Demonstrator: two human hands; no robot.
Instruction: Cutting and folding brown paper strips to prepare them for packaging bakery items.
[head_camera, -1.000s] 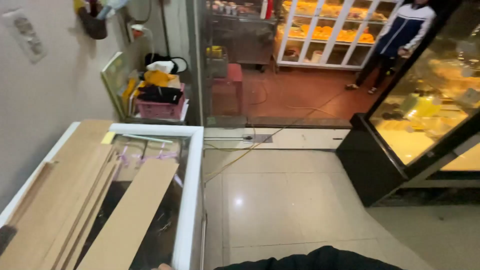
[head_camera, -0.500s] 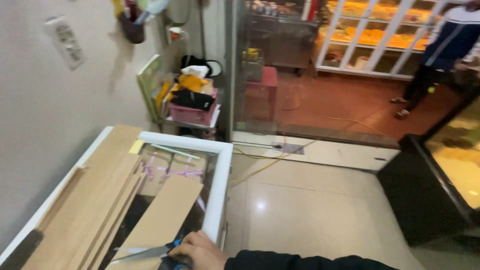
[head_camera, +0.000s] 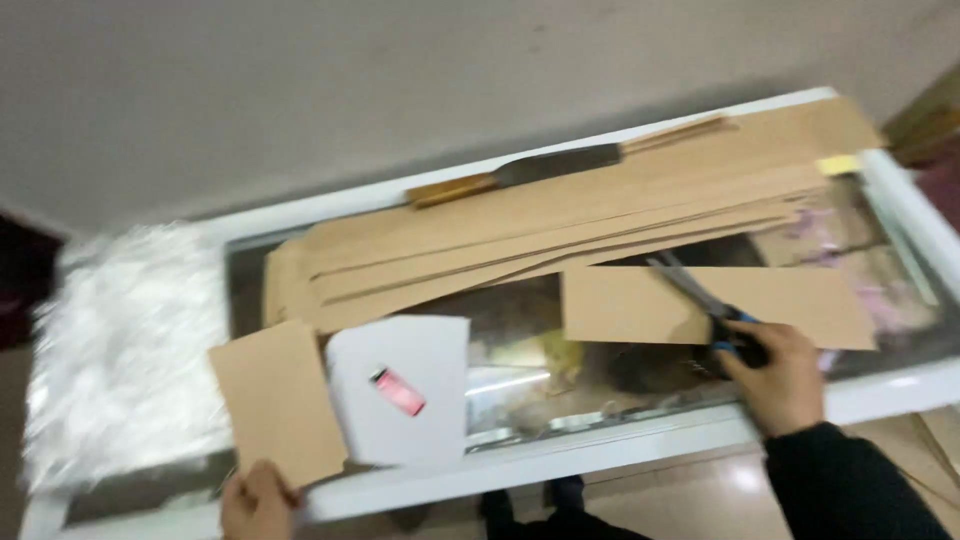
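The surface was a white-framed chest freezer (head_camera: 640, 450) with a glass top, set against a plain grey wall (head_camera: 400, 80); a pale tiled floor showed below its near edge; a crinkled sheet of clear plastic (head_camera: 120, 350) covered the freezer's left end. Long strips of brown cardboard (head_camera: 560, 225) lay stacked along the far side of the glass, and a long knife with a wooden handle (head_camera: 530, 172) rested on the frame just behind them; a white sheet (head_camera: 415, 385) with a small pink object (head_camera: 398, 391) on it lay near the front, beside a short cardboard piece (head_camera: 275, 395).

The right hand (head_camera: 780, 375), in a dark sleeve, was closed around the blue handles of a pair of scissors (head_camera: 705, 305); the blades were thin and grey, angled up to the left across a rectangular cardboard panel (head_camera: 640, 305) that lay flat on the glass at the freezer's right half; whether the blades were parted could not be told through the blur. The left hand (head_camera: 258, 500) pinched the near corner of the short cardboard piece at the front rim.
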